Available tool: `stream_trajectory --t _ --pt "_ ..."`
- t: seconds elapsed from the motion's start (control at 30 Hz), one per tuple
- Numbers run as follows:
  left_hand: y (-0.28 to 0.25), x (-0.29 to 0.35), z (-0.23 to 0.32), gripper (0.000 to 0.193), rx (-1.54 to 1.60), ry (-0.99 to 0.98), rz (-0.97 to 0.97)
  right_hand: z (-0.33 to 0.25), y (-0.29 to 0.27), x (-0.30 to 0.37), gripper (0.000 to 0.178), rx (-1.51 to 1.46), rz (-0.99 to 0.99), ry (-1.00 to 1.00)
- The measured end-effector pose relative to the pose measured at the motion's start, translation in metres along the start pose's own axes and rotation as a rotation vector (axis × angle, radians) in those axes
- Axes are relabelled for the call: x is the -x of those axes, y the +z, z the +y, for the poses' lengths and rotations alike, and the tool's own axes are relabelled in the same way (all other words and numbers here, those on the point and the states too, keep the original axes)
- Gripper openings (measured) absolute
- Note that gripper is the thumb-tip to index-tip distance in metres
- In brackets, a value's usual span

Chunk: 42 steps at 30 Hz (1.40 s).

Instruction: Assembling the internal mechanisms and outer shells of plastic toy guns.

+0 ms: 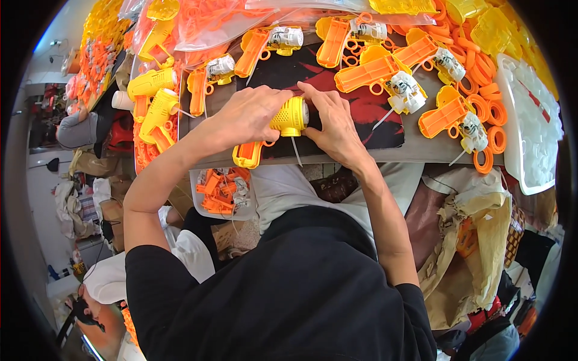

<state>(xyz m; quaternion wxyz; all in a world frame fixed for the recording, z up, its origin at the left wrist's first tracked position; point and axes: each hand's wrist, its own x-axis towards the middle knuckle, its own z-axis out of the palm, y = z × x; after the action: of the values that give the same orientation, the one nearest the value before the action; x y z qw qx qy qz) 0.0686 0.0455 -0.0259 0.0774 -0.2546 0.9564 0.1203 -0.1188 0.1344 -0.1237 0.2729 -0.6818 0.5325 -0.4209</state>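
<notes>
A yellow toy gun point(288, 118) with an orange grip is held over the near edge of the table. My left hand point(248, 114) is wrapped over its rear, fingers on top and thumb at the side. At the front end, the thumb and forefinger of my right hand point(333, 124) close around the pale round muzzle. A thin whitish strip point(297, 151) hangs below the body. Beyond my hands lie several half-built toy guns, such as an orange and yellow one point(448, 116) with a clear mechanism exposed. Under my hands is a black and red mat point(367, 120).
Yellow toy guns point(160, 112) are stacked at the left. Orange rings point(496, 114) are heaped at the right, beside a white tub point(512, 135) of translucent parts. A bin point(198, 201) of orange parts stands below the table edge. Brown paper sacking point(469, 253) is at my right.
</notes>
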Motion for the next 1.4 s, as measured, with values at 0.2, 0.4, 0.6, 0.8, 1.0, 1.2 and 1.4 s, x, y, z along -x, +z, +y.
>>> stream_trajectory --t 0.2,0.4,0.6,0.8,1.0,1.2,1.4 --pt "-0.004 -0.002 0.001 0.078 0.037 -0.085 -0.108 0.0 0.002 0.001 0.086 0.014 0.014 -0.026" --pt "-0.001 0.0 -0.002 0.075 0.021 0.005 -0.002 0.001 0.003 -0.002 0.085 0.034 0.024 -0.026" --pt "-0.006 0.004 -0.008 0.076 0.087 -0.062 -0.03 0.001 -0.002 -0.003 0.077 -0.037 -0.011 0.012" --pt "-0.01 0.001 0.003 0.077 0.086 -0.075 -0.056 -0.001 -0.002 -0.002 0.074 -0.031 0.01 -0.006" --pt "-0.002 0.001 -0.005 0.078 0.084 -0.048 -0.073 -0.001 0.0 -0.002 0.073 -0.034 0.01 0.007" --pt "0.008 0.008 -0.007 0.077 0.166 0.021 -0.086 -0.004 -0.002 -0.003 0.074 -0.046 0.01 -0.002" --pt "0.006 0.004 -0.001 0.079 0.141 -0.006 -0.16 -0.001 0.0 -0.002 0.075 -0.04 0.029 0.002"
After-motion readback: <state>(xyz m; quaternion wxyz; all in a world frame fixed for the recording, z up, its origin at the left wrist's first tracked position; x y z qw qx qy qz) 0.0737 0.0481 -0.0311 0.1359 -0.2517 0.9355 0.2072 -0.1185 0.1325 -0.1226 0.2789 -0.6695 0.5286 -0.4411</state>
